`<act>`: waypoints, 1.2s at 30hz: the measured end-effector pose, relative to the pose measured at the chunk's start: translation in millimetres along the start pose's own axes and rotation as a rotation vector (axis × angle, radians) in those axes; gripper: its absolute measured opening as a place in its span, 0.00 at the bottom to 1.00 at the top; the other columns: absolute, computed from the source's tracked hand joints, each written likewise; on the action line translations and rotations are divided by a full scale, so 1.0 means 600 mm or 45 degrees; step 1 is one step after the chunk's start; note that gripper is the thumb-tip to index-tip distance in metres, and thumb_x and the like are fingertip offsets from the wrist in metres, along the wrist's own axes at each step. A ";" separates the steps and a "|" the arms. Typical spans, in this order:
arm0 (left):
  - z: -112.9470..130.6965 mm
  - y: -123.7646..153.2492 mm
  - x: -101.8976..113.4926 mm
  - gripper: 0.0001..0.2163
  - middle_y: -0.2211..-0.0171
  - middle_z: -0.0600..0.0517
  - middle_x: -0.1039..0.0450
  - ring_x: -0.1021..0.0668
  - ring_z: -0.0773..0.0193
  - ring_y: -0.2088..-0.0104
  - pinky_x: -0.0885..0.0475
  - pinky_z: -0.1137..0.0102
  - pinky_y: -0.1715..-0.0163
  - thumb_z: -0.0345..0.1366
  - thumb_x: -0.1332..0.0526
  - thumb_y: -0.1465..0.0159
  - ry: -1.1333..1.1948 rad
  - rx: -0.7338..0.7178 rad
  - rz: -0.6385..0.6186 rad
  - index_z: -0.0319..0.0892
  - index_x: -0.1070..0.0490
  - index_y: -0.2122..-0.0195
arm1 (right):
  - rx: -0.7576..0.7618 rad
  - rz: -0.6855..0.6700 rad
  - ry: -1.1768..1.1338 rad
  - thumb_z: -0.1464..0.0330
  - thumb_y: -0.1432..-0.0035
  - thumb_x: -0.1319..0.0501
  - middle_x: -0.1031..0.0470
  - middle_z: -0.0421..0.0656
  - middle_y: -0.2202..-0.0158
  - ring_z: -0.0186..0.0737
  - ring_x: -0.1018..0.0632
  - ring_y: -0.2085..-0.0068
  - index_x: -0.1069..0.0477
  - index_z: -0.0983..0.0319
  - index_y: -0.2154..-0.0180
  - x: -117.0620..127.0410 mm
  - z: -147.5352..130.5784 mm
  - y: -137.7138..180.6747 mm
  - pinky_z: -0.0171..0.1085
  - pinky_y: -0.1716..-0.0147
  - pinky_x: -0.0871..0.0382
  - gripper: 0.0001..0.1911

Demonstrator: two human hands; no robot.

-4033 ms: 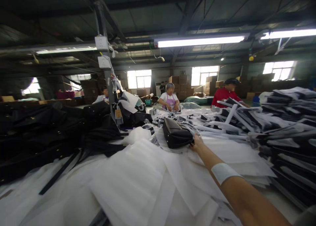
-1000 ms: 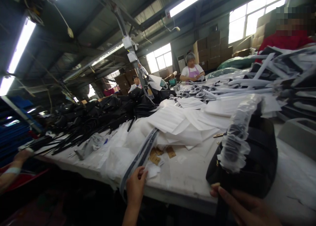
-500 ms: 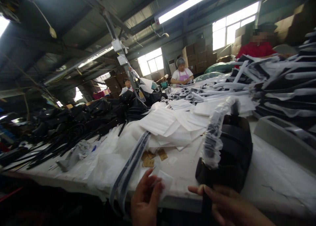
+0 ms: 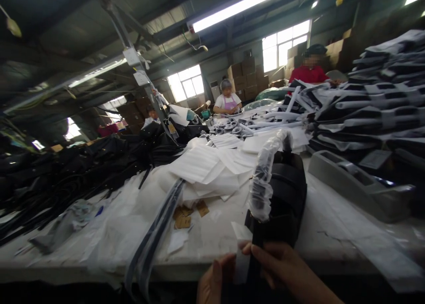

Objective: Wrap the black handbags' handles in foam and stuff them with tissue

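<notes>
A black bag stands near the front edge of the table, its handle wrapped in crinkled clear plastic. At the bag's near side, my right hand pinches a black strap between thumb and fingers. A thin white sheet lies along that strap, close to the right fingertips. My left hand is low in the view, with its curled fingers closed on the sheet's left edge. Part of the left fingers is hidden behind the sheet and in shadow.
White foam sheets are piled behind brown tags. Plastic-covered straps hang over the table edge. A grey tape dispenser stands right, before stacked wrapped black pieces. Co-workers sit farther back, one in red.
My left hand has brought the thin sheet right, against the black strap. The right hand keeps its pinch on the strap. The view has turned right, showing more of the tape dispenser.
</notes>
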State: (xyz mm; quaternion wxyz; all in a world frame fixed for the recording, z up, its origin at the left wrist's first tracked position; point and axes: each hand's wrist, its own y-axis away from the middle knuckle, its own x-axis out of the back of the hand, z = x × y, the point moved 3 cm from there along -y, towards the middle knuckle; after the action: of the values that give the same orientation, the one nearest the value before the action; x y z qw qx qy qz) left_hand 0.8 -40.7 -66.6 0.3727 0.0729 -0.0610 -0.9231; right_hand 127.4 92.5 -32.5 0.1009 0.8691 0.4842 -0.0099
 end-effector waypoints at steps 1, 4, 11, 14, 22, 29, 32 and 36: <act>0.014 -0.010 -0.009 0.37 0.62 0.41 0.18 0.18 0.46 0.57 0.25 0.59 0.57 0.69 0.50 0.40 -0.009 -0.003 -0.060 0.40 0.18 0.58 | 0.002 -0.001 0.029 0.44 0.41 0.40 0.38 0.34 0.83 0.29 0.39 0.80 0.20 0.65 0.58 0.000 0.000 0.000 0.31 0.78 0.50 0.31; 0.060 -0.041 -0.047 0.33 0.69 0.46 0.19 0.19 0.54 0.65 0.27 0.66 0.64 0.65 0.49 0.37 -0.067 -0.106 -0.210 0.39 0.18 0.62 | 0.006 0.004 0.089 0.42 0.44 0.40 0.38 0.35 0.83 0.30 0.39 0.81 0.19 0.64 0.61 0.001 0.000 -0.001 0.31 0.79 0.50 0.32; 0.100 -0.080 -0.090 0.17 0.68 0.49 0.19 0.21 0.60 0.65 0.29 0.72 0.64 0.49 0.31 0.42 -0.012 -0.152 -0.243 0.38 0.20 0.63 | 0.012 0.028 0.160 0.40 0.46 0.40 0.36 0.36 0.83 0.29 0.38 0.80 0.19 0.65 0.65 0.010 -0.001 0.004 0.31 0.79 0.48 0.33; 0.103 -0.077 -0.073 0.17 0.62 0.46 0.18 0.19 0.57 0.60 0.27 0.68 0.58 0.48 0.33 0.40 0.048 -0.125 -0.212 0.39 0.20 0.60 | -0.035 0.057 0.201 0.38 0.47 0.41 0.37 0.36 0.83 0.29 0.39 0.81 0.19 0.65 0.64 0.014 0.002 0.005 0.30 0.80 0.49 0.36; 0.107 -0.043 0.013 0.14 0.75 0.52 0.21 0.22 0.66 0.72 0.29 0.75 0.67 0.45 0.26 0.49 -0.081 -0.101 -0.073 0.39 0.23 0.73 | -0.063 -0.039 0.181 0.41 0.45 0.40 0.27 0.41 0.78 0.31 0.35 0.80 0.18 0.63 0.61 0.018 -0.018 0.015 0.31 0.80 0.43 0.32; 0.075 -0.019 0.029 0.14 0.64 0.49 0.19 0.18 0.61 0.64 0.24 0.72 0.65 0.44 0.28 0.44 0.096 0.074 -0.078 0.39 0.25 0.65 | -0.052 -0.042 0.175 0.44 0.42 0.40 0.26 0.41 0.79 0.30 0.33 0.80 0.18 0.63 0.60 0.022 -0.003 0.010 0.30 0.79 0.42 0.30; 0.082 -0.032 0.025 0.10 0.59 0.49 0.19 0.17 0.64 0.61 0.22 0.74 0.60 0.32 0.29 0.42 0.539 0.111 0.128 0.40 0.26 0.61 | -0.038 -0.060 0.110 0.46 0.41 0.39 0.19 0.49 0.58 0.26 0.34 0.80 0.17 0.62 0.62 0.018 -0.011 0.012 0.30 0.81 0.43 0.26; 0.110 -0.047 0.003 0.14 0.60 0.52 0.18 0.17 0.71 0.60 0.22 0.77 0.55 0.18 0.45 0.33 1.092 0.100 0.390 0.40 0.24 0.55 | -0.017 -0.071 0.032 0.47 0.42 0.38 0.30 0.51 0.39 0.28 0.30 0.77 0.17 0.61 0.66 0.011 -0.032 0.017 0.30 0.81 0.41 0.25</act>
State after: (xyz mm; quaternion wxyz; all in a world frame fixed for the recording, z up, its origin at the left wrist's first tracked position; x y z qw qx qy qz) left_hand -31.5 -17.6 -6.8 0.4933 0.4528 0.0538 -0.7407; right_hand 137.7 96.3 -12.5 0.1003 0.8546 0.5094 0.0013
